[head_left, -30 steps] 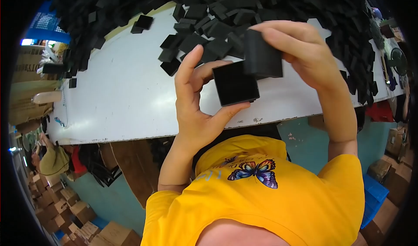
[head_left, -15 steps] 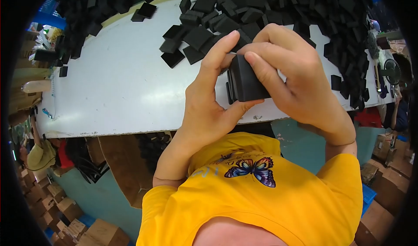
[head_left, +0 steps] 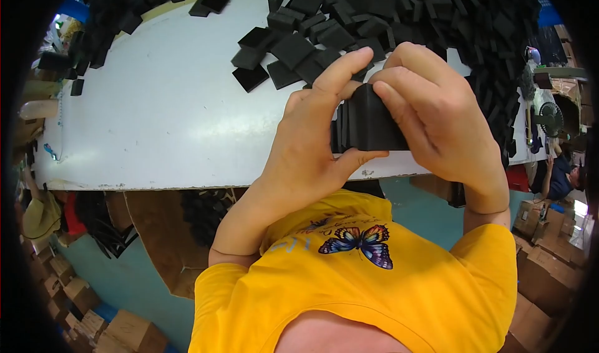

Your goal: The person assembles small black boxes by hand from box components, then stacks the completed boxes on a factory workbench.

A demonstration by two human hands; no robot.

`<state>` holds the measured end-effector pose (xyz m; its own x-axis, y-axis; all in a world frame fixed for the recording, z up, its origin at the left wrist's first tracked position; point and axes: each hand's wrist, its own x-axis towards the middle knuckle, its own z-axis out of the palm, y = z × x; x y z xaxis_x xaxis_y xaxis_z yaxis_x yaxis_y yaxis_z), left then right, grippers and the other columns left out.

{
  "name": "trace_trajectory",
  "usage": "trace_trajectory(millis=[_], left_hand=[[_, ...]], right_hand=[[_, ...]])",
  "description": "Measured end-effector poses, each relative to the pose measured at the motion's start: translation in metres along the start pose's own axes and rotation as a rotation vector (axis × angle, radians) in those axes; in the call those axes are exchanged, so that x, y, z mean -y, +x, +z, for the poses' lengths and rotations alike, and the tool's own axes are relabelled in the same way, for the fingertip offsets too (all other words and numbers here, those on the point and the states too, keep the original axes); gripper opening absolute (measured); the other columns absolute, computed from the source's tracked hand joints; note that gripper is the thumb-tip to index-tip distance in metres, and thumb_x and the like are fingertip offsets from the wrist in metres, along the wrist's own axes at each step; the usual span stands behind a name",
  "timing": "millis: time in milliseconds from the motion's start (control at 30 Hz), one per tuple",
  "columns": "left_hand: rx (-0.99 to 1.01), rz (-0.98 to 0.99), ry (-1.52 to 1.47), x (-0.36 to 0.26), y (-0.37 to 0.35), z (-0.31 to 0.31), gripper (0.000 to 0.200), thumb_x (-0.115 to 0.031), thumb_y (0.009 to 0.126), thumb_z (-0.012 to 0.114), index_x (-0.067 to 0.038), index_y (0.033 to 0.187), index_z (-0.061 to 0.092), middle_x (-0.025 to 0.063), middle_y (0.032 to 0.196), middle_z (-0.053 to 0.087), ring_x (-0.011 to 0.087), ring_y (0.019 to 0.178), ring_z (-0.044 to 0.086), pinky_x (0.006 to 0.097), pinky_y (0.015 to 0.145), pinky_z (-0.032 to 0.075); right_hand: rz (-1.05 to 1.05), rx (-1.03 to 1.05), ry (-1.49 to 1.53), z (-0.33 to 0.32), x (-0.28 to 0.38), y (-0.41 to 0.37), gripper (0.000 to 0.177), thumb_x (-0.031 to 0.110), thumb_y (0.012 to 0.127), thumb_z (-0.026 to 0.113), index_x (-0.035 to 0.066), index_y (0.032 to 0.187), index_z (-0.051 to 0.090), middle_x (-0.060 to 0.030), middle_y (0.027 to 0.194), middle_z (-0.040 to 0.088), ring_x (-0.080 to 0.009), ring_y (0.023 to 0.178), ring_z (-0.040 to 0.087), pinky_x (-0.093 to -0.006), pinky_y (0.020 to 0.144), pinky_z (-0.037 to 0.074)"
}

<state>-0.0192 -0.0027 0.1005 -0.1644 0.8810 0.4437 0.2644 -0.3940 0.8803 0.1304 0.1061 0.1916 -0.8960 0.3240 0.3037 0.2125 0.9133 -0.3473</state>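
Above the near edge of the table, my left hand (head_left: 307,137) is closed around a short stack of black foam blocks (head_left: 375,125). Its thumb presses under the stack's lower edge, and the other fingers are behind and above it. My right hand (head_left: 440,106) pinches the right end of the same stack, thumb and bent fingers at the top corner of the outermost block. Several thin block edges show side by side near my left palm. The far side of the stack is hidden by my fingers.
A large heap of loose black foam blocks (head_left: 368,25) covers the back and right of the white table (head_left: 168,116). Under the front edge stands an open cardboard box (head_left: 156,240) with black pieces in it. Cartons (head_left: 134,331) are on the floor. Another person (head_left: 564,175) is at far right.
Both hands and the stack have shifted a little to the right in view. More block edges now show beside my left palm. The camera view has also moved slightly.
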Motion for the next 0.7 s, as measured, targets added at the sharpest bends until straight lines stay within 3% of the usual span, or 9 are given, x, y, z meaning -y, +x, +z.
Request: trace_trajectory(millis=[133,400,700], left_hand=[[0.1,-0.041,0.036,-0.003,0.001,-0.008,0.095,-0.008,0.07,0.09,-0.007,0.15,0.037,0.0096,0.142,0.056,0.025,0.115,0.065,0.0363,0.103,0.048],[0.075,-0.009,0.151,-0.013,0.002,-0.005,0.089,-0.007,0.069,0.089,-0.01,0.146,0.044,0.0067,0.142,0.054,0.0276,0.115,0.059,0.037,0.103,0.048],[0.069,-0.016,0.102,-0.01,0.002,-0.004,0.089,-0.007,0.069,0.088,-0.01,0.146,0.044,0.0069,0.141,0.055,0.0297,0.116,0.058,0.039,0.1,0.047]], right_hand=[[0.054,0.053,0.056,-0.002,-0.002,0.003,0.005,0.001,0.092,0.06,-0.004,0.093,0.063,-0.015,0.087,0.055,-0.0317,0.075,0.056,-0.0354,0.065,0.044],[0.044,0.073,-0.085,-0.008,0.01,0.005,0.009,0.004,0.095,0.059,-0.003,0.092,0.061,-0.0136,0.085,0.053,-0.0306,0.073,0.054,-0.0342,0.065,0.043],[0.046,0.134,-0.035,-0.011,0.007,0.01,0.007,0.003,0.095,0.058,-0.004,0.092,0.059,-0.0148,0.084,0.05,-0.0333,0.074,0.052,-0.0368,0.066,0.043]])
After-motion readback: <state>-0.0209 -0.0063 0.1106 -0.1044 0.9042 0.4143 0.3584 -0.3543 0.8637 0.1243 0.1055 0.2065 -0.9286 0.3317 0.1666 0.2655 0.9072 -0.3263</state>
